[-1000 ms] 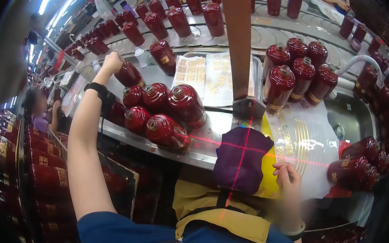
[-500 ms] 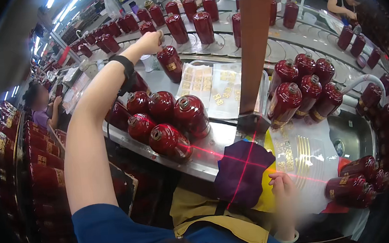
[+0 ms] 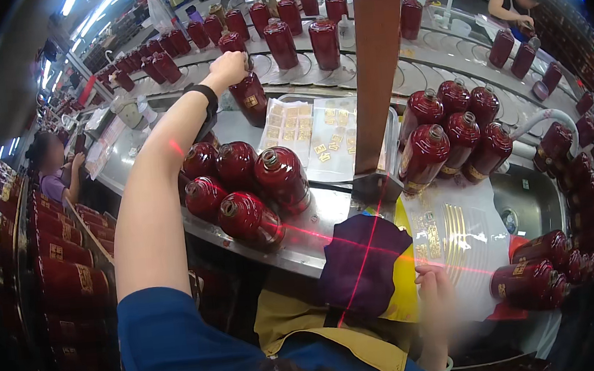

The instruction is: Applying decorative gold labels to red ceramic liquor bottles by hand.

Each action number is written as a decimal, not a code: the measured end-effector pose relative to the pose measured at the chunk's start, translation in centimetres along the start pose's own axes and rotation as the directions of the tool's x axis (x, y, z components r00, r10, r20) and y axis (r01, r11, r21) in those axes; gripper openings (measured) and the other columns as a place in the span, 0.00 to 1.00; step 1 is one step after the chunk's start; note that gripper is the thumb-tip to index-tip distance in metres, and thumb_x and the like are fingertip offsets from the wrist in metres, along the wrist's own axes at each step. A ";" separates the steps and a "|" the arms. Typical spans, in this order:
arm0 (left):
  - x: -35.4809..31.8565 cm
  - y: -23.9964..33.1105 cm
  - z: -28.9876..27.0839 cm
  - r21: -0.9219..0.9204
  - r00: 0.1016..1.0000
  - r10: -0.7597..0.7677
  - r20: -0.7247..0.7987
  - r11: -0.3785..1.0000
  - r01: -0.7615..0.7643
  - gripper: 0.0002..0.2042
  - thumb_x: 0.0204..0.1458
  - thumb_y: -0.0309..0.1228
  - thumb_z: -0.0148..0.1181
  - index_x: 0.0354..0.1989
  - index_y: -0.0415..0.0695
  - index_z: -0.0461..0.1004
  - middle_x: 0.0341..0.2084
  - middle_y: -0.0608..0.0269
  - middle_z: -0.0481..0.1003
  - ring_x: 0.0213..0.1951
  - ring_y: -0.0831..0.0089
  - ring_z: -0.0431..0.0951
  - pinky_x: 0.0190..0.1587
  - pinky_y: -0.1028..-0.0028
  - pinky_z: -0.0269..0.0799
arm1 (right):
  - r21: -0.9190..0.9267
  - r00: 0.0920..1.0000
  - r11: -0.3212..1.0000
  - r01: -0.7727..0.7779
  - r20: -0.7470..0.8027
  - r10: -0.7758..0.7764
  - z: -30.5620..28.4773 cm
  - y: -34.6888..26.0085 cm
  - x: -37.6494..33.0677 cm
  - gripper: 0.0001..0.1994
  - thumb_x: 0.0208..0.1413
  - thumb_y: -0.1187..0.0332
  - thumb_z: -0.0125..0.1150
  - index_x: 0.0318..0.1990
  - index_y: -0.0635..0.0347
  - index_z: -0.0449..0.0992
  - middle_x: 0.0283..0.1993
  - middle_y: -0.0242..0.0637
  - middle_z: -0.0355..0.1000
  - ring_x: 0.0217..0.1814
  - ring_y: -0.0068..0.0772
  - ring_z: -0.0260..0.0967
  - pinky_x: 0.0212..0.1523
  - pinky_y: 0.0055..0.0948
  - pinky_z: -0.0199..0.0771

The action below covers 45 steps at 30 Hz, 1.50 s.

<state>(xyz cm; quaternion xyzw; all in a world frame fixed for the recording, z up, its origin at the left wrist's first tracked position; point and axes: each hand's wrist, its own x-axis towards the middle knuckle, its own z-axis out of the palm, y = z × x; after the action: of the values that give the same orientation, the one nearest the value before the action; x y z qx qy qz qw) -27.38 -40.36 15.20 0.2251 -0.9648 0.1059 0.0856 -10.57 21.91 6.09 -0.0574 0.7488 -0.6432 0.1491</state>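
- The left hand (image 3: 229, 68) reaches far forward over the worktop (image 3: 328, 214), the arm fully stretched, a black band on the wrist.
- Its fingers are closed around the top of a dark red ceramic bottle (image 3: 250, 99), which stands upright just beyond the label sheets (image 3: 310, 136), near the curved conveyor (image 3: 372, 73).
- The right hand (image 3: 435, 299) rests low at the near edge of the worktop, touching a white sheet with gold stickers (image 3: 457, 238); it is blurred, and I cannot tell whether its fingers are apart or together.
- A cluster of red bottles (image 3: 240, 183) stands and leans just under the outstretched arm, gold labels on their sides.
- A second group of red bottles (image 3: 455, 133) stands to the right of a brown post (image 3: 376, 58).
- More red bottles ride in a row along the conveyor behind the held one.
- A purple and yellow cloth (image 3: 360, 265) lies over the near edge of the worktop, crossed by red laser lines.
- Two red bottles lying on their sides (image 3: 531, 279) sit just right of the right hand.
- Another person (image 3: 52, 168) sits at the left, and one more person (image 3: 514, 4) works at the far right.
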 end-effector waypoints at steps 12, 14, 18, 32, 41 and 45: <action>1.7 -5.4 -13.3 0.019 0.921 0.020 -0.389 1.000 -0.013 0.12 0.61 0.29 0.55 0.51 0.39 0.74 0.44 0.40 0.81 0.48 0.46 0.82 0.51 0.54 0.77 | 0.088 0.987 0.996 0.018 0.156 -0.032 0.6 -0.7 -0.7 0.09 0.70 0.70 0.54 0.46 0.65 0.80 0.37 0.29 0.73 0.42 0.18 0.67 0.44 0.21 0.64; -5.3 3.3 -18.0 -0.245 0.946 -0.018 -0.323 0.967 -0.065 0.15 0.50 0.34 0.67 0.44 0.41 0.79 0.41 0.42 0.82 0.46 0.46 0.83 0.46 0.53 0.79 | 0.076 0.986 0.997 0.012 0.167 -0.024 1.3 -1.2 0.5 0.09 0.70 0.70 0.54 0.46 0.65 0.79 0.37 0.28 0.73 0.42 0.18 0.67 0.43 0.21 0.64; -16.8 6.5 -26.3 -0.366 0.951 0.037 -0.306 0.918 -0.153 0.15 0.60 0.31 0.57 0.53 0.43 0.76 0.48 0.49 0.79 0.48 0.57 0.81 0.49 0.63 0.80 | 0.081 0.937 0.977 0.195 0.278 -0.211 2.2 -5.0 0.9 0.07 0.69 0.72 0.56 0.47 0.65 0.79 0.40 0.27 0.73 0.39 0.15 0.65 0.40 0.19 0.63; -30.7 22.5 -15.5 -0.997 0.850 0.523 -0.058 0.007 -0.073 0.09 0.64 0.25 0.60 0.50 0.35 0.75 0.37 0.62 0.81 0.44 0.79 0.80 0.49 0.76 0.76 | 0.291 0.725 0.950 -0.113 0.678 -0.121 1.8 -6.8 0.6 0.39 0.51 0.51 0.75 0.65 0.67 0.69 0.57 0.39 0.77 0.58 0.30 0.73 0.64 0.33 0.70; -30.0 21.9 -8.8 -0.985 0.988 0.152 -0.028 0.163 -0.053 0.14 0.56 0.26 0.70 0.49 0.37 0.77 0.38 0.61 0.81 0.38 0.80 0.81 0.42 0.79 0.77 | 0.313 0.790 0.848 -0.428 0.585 0.183 3.5 -3.2 3.8 0.27 0.60 0.50 0.69 0.56 0.64 0.76 0.48 0.36 0.80 0.45 0.24 0.78 0.49 0.28 0.79; -34.3 21.6 -6.6 -0.988 0.968 0.225 -0.115 0.078 -0.135 0.37 0.44 0.24 0.77 0.65 0.36 0.66 0.55 0.58 0.72 0.56 0.73 0.72 0.56 0.72 0.72 | 0.293 0.797 0.848 -0.442 0.562 0.221 4.9 -3.6 6.2 0.28 0.59 0.49 0.70 0.56 0.65 0.76 0.46 0.37 0.81 0.43 0.25 0.80 0.47 0.28 0.81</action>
<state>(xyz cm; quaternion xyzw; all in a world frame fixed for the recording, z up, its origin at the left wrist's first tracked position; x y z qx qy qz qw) -6.05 -5.58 10.69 -0.0070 -0.8088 -0.5637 0.1676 -15.33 14.93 8.06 -0.0568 0.5285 -0.7097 0.4624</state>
